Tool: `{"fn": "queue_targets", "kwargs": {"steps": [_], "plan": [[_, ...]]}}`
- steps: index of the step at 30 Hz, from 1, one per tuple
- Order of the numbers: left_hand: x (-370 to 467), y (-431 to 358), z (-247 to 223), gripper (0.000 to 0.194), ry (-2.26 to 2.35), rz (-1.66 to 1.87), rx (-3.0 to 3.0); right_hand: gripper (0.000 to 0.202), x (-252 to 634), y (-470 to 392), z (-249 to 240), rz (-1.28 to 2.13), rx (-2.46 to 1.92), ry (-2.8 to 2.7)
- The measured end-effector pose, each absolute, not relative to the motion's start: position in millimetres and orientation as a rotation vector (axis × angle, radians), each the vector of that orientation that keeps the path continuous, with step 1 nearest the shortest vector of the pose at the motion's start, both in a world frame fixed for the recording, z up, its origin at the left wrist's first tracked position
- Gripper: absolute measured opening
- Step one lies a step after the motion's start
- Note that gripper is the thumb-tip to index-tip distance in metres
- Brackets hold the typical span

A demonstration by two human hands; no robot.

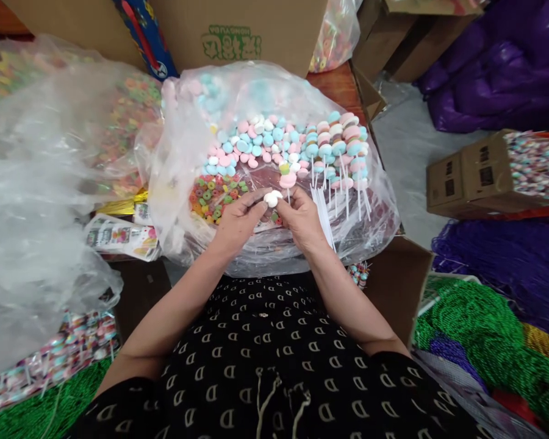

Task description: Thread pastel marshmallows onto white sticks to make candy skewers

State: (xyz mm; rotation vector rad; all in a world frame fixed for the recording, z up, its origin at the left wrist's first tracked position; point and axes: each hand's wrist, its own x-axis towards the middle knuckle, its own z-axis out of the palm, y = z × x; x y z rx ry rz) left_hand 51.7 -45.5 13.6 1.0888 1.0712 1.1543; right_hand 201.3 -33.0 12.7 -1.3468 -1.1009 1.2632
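Note:
My left hand is closed with its fingertips on a white marshmallow, which looks like two rounded lobes. My right hand is closed beside it, its thumb touching the marshmallow's right side. Out of the right fingers rises a candy skewer, with a pink marshmallow and a yellow-green gummy ring on a white stick. Beyond the hands lie loose pink, blue and white marshmallows. Gummy rings in several colours are spread left of my left hand. Finished-looking marshmallow skewers lie to the right, by a bundle of white sticks.
Clear plastic covers the work surface. A big bag of gummy rings stands left, and a cardboard box behind. On the right are a box of wrapped sweets, purple bundles and green beads.

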Motion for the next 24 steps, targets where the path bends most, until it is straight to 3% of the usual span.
{"fn": "queue_targets", "kwargs": {"steps": [6, 14, 24], "plan": [[53.5, -45.1, 11.1, 0.018, 1.036, 1.207, 1.063, 0.023, 205.5, -41.1, 5.2, 1.076, -1.436, -1.238], [50.3, -42.3, -6.0, 0.011, 1.084, 1.261, 1.159, 0.025, 203.7, -43.5, 0.7, 1.134, -1.212, -1.229], [39.9, -49.5, -15.1, 0.032, 1.187, 1.378, 2.245, 0.036, 201.0, -38.6, 19.5, 1.590, -1.229, -0.831]]}}
